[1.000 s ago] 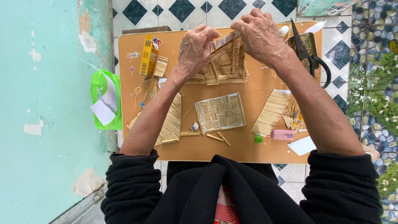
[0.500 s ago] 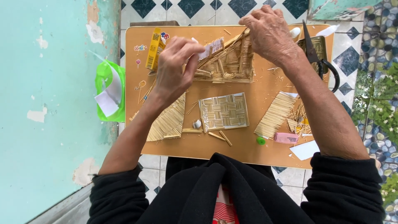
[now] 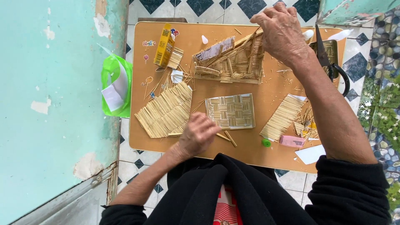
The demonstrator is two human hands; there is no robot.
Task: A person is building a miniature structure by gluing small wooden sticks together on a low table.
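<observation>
A small house frame made of thin straw sticks (image 3: 233,62) stands at the far middle of the tan board (image 3: 250,150). My right hand (image 3: 280,33) grips its right top edge. My left hand (image 3: 199,134) rests low on the board near the front edge, fingers curled over loose sticks beside a woven straw square (image 3: 231,111). A flat straw panel (image 3: 166,111) lies just left of that hand. Whether the left hand holds a stick is hidden by its fingers.
A yellow box (image 3: 164,46) lies at the far left. Black scissors (image 3: 329,62) lie at the right edge. Another straw panel (image 3: 283,116), a pink eraser-like block (image 3: 291,141), a green cap (image 3: 266,143) and white paper (image 3: 310,154) sit front right. A green bag (image 3: 116,85) hangs left.
My left hand has left the straw house and come down to the front of the board by the woven square. My right hand stays on the house.
</observation>
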